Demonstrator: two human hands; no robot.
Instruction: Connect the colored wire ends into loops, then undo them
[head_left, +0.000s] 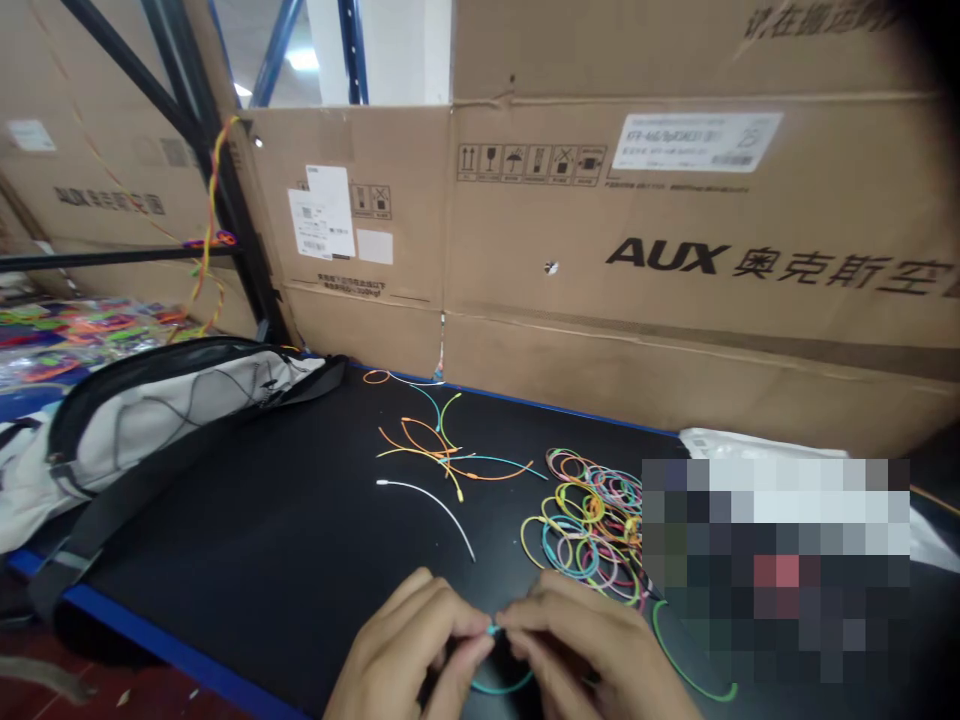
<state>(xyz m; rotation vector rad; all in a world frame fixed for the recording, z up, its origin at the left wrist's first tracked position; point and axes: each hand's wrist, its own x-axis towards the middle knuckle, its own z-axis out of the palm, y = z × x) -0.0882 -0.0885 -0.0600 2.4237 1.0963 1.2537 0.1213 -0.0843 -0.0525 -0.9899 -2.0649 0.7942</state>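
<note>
At the near edge of the black table, my left hand [420, 645] and my right hand [577, 640] are close together. Each pinches part of a thin teal cable loop [504, 688], with its small connector showing between the fingertips. The lower curve of the loop hangs under my hands. Whether the two ends are joined, I cannot tell. Ahead of my left hand lies a white open cable [431, 497]. Beyond it are several loose orange, yellow and blue cables [442, 455]. A pile of coloured closed loops [585, 530] lies beyond my right hand.
A green cable [675, 655] curves at the right, beside a pixelated area. White plastic wrapping [765, 442] lies at the back right. A grey-white bag [180, 410] with a black strap rests on the left. Large cardboard boxes [525, 350] wall off the table's back [247, 520].
</note>
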